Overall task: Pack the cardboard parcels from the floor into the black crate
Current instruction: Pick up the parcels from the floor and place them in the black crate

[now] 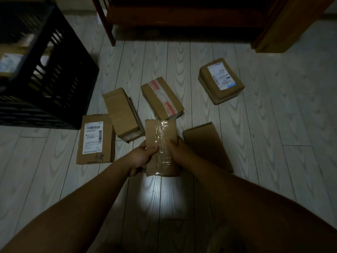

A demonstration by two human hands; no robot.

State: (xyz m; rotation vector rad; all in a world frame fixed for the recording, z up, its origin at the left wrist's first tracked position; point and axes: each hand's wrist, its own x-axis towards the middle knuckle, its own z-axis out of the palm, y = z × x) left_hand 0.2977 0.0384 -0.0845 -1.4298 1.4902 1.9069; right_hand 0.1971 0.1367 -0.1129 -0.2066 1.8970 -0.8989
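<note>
Against the left edge of the pale plank floor stands the black crate, its slatted wall facing the parcels; cardboard shows dimly inside it, too blurred to count. Just beside the crate's near corner lies the flat labelled parcel, with its white shipping label facing up. To its right the plain brown parcel lies at a slant, its near end close against the labelled one's upper right corner, though whether they touch I cannot tell. Next comes the left hand, thumb laid on top and fingers curled under the left edge of the clear-taped parcel, which lies lengthwise away from the person. The right hand clasps the opposite edge the same way, its thumb pressed on the shiny tape, so both hands are closed round this one box. Whether the box is lifted off the floor or resting on it cannot be made out. A bright patch of light falls on the planks below it. Beyond its far end sits the red-taped parcel, angled. Right of the hands a plain flat parcel lies partly hidden by the right forearm, and well apart, farther right and back, rests a thick labelled parcel. Dark wooden furniture stands along the top
</note>
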